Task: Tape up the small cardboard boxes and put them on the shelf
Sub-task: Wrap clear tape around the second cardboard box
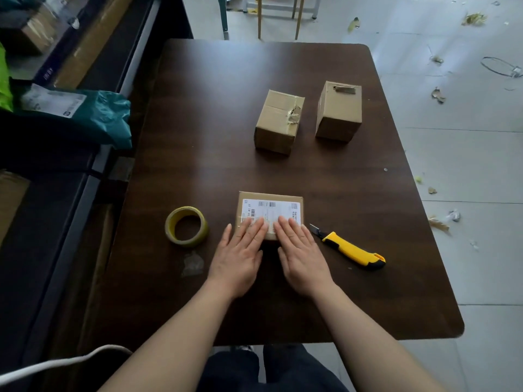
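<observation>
A small flat cardboard box (270,206) with a white shipping label lies near the front of the dark table (226,94). My left hand (237,256) and my right hand (301,256) rest flat, fingers together, on the near edge of its top, side by side. Neither hand grips anything. A roll of yellowish tape (186,226) lies flat just left of the box. Two taller cardboard boxes stand farther back: one (278,123) in the middle with torn tape on its top, another (339,111) upright to its right.
A yellow utility knife (352,250) lies right of my right hand, blade out toward the box. A crumpled scrap of clear tape (193,264) sits below the roll. Dark shelving (93,165) with a teal mailer bag (85,114) and cartons runs along the left. Scraps litter the floor on the right.
</observation>
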Motion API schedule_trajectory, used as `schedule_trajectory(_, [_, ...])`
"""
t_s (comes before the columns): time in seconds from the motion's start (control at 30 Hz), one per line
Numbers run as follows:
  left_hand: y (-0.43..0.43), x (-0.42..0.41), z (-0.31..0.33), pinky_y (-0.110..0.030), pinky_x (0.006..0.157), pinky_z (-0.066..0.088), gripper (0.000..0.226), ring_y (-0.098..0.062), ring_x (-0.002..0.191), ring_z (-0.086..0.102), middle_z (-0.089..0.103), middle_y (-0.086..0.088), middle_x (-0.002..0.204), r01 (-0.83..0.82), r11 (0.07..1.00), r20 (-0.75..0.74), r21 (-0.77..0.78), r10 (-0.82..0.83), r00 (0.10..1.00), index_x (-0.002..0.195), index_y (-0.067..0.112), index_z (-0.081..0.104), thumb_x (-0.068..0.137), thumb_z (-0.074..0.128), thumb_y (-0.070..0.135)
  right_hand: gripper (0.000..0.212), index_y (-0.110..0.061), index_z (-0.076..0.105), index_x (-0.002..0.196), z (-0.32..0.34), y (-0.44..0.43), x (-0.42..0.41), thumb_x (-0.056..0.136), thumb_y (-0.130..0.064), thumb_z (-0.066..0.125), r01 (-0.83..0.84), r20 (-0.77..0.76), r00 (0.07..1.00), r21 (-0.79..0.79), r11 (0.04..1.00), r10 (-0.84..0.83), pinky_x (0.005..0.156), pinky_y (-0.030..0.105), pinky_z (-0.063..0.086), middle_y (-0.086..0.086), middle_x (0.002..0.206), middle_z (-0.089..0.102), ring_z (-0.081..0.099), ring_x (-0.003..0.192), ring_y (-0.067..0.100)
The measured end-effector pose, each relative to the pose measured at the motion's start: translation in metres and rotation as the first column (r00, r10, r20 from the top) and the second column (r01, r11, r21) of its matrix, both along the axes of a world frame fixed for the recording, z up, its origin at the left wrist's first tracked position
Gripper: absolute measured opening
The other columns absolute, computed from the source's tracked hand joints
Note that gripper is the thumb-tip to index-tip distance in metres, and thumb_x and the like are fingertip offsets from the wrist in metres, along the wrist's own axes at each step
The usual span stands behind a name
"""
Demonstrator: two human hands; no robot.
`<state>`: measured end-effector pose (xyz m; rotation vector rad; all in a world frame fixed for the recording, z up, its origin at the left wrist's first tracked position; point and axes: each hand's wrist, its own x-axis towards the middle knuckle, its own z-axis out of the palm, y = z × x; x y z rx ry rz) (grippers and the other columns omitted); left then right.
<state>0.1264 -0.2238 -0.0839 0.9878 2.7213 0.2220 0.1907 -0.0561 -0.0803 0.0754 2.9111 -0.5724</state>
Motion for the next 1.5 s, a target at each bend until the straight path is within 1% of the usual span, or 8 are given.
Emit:
schedule_trajectory(0.23, [0.009, 0.011, 0.001, -0.015, 0.113, -0.014, 0.057, 0.001, 0.143, -0.019, -0.009, 0.016, 0.158, -0.355, 0.881, 0.29, 0.311, 0.268, 0.919, 0.153, 0.024, 0.001, 0.102, 0.018, 0.042, 0.058, -0.022, -0.001, 0.153, -0.004, -0.008, 0.004, 0.105, -0.019, 0.032, 0.32, 0.099, 0.945, -0.47, 0.823, -0.311, 0.111, 0.008, -0.011, -0.017, 0.156, -0.013, -0.018, 0.144, 0.0])
schedule_trajectory(0.53, [0.026, -0.001, 0.017, -0.019, 0.111, 0.018, 0.051, -0.013, 0.144, 0.024, 0.028, 0.0, 0.157, -0.784, 0.514, 0.612, 0.349, 0.509, 0.606, 0.152, 0.016, 0.024, 0.104, 0.036, 0.026, 0.056, -0.024, -0.004, 0.153, 0.007, -0.028, -0.009, 0.106, -0.025, 0.026, 0.559, 0.231, 0.786, -0.66, 0.502, -0.573, 0.121, 0.026, -0.001, -0.014, 0.16, -0.01, -0.01, 0.146, 0.003])
schedule_trajectory(0.67, [0.026, -0.011, 0.013, -0.023, 0.107, 0.031, 0.046, -0.014, 0.134, 0.042, 0.046, 0.001, 0.146, -0.87, 0.35, 0.682, 0.347, 0.542, 0.49, 0.146, 0.017, 0.039, 0.101, 0.045, 0.024, 0.052, -0.029, 0.013, 0.154, 0.008, -0.024, -0.022, 0.105, -0.036, 0.027, 0.748, 0.494, 0.534, -0.654, 0.111, -0.686, 0.116, 0.033, 0.019, -0.006, 0.158, 0.024, 0.02, 0.145, 0.015])
schedule_trajectory(0.77, [0.026, -0.02, 0.007, -0.032, 0.108, 0.041, 0.042, -0.009, 0.125, 0.05, 0.054, 0.005, 0.138, -0.902, 0.249, 0.776, 0.352, 0.461, 0.43, 0.142, 0.022, 0.047, 0.1, 0.049, 0.023, 0.048, -0.028, 0.028, 0.151, -0.005, -0.018, -0.027, 0.103, -0.037, 0.03, 0.78, 0.563, 0.476, -0.625, 0.029, -0.676, 0.113, 0.034, 0.029, -0.007, 0.147, 0.041, 0.036, 0.136, 0.014])
schedule_trajectory(1.0, [0.028, -0.071, 0.013, -0.032, 0.111, 0.033, 0.042, -0.018, 0.133, 0.044, 0.047, -0.001, 0.144, -0.759, 0.583, 0.707, 0.29, 0.404, 0.58, 0.145, 0.027, 0.041, 0.102, 0.041, 0.025, 0.083, -0.028, 0.024, 0.149, -0.004, -0.013, -0.011, 0.076, -0.033, 0.064, 0.82, 0.751, 0.453, -0.563, -0.107, -0.481, 0.105, 0.042, 0.043, 0.001, 0.143, 0.048, 0.05, 0.124, 0.019])
schedule_trajectory(1.2, [0.033, -0.063, 0.042, -0.035, 0.109, 0.03, 0.054, -0.024, 0.137, 0.037, 0.038, -0.009, 0.151, -0.882, 0.399, 0.714, 0.251, 0.539, 0.447, 0.152, 0.019, 0.023, 0.103, 0.038, 0.034, 0.089, -0.027, 0.008, 0.154, 0.023, 0.022, -0.023, 0.087, -0.036, 0.067, 0.799, 0.604, 0.586, -0.542, 0.261, -0.54, 0.116, 0.048, 0.027, 0.006, 0.16, 0.02, 0.026, 0.144, 0.026])
schedule_trajectory(1.37, [0.038, -0.01, 0.042, -0.044, 0.11, 0.036, 0.051, -0.024, 0.134, 0.041, 0.041, -0.004, 0.149, -0.97, 0.241, 0.904, 0.018, 0.41, 0.119, 0.149, 0.021, 0.032, 0.101, 0.042, 0.037, 0.063, -0.027, 0.033, 0.148, 0.029, 0.034, -0.047, 0.093, -0.043, 0.057, 0.707, 0.544, 0.704, -0.599, 0.376, -0.457, 0.104, 0.037, 0.041, 0.0, 0.146, 0.046, 0.049, 0.129, 0.018])
schedule_trajectory(1.5, [0.041, -0.007, 0.049, -0.033, 0.089, 0.044, 0.048, -0.014, 0.112, 0.055, 0.051, 0.0, 0.141, -0.974, 0.226, 0.95, 0.009, 0.303, 0.08, 0.149, 0.025, 0.032, 0.102, 0.041, 0.034, 0.033, -0.028, 0.056, 0.129, 0.034, 0.024, -0.049, 0.097, -0.036, 0.052, 0.63, 0.521, 0.775, -0.672, 0.388, -0.358, 0.08, 0.025, 0.055, -0.007, 0.116, 0.068, 0.067, 0.1, 0.007])
